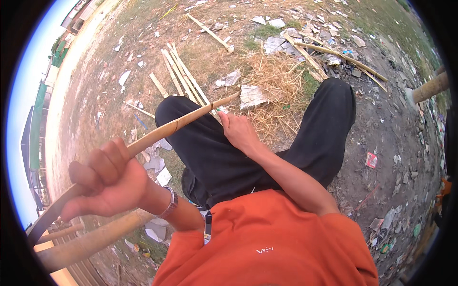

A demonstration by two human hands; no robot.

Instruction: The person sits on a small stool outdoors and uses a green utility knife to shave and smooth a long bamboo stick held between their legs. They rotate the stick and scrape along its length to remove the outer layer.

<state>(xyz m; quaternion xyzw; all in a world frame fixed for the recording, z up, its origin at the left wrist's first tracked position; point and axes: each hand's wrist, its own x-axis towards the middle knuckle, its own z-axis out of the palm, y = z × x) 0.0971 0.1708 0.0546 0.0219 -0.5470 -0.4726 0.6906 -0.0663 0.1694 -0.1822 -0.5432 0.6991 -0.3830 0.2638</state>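
Note:
A long split bamboo strip (164, 133) slants from the lower left up across my left knee, its thin end beyond the knee. My left hand (107, 178) is closed round the strip near its lower part, a metal watch (171, 202) on that wrist. Close to the strip's far end is my right hand (241, 132), fingers curled and thumb forward. A small green bit shows at its thumb, but what it grips is mostly hidden. My black trousers (315, 138) show bent knees set apart.
Several bamboo strips (183, 74) lie beyond my left knee. Straw (274, 83) and flat pale scraps (253, 96) are between the knees. More split bamboo (343, 57) lies at the far right. A thick bamboo pole (102, 236) passes under my left arm; another pole (431, 88) stands out at right.

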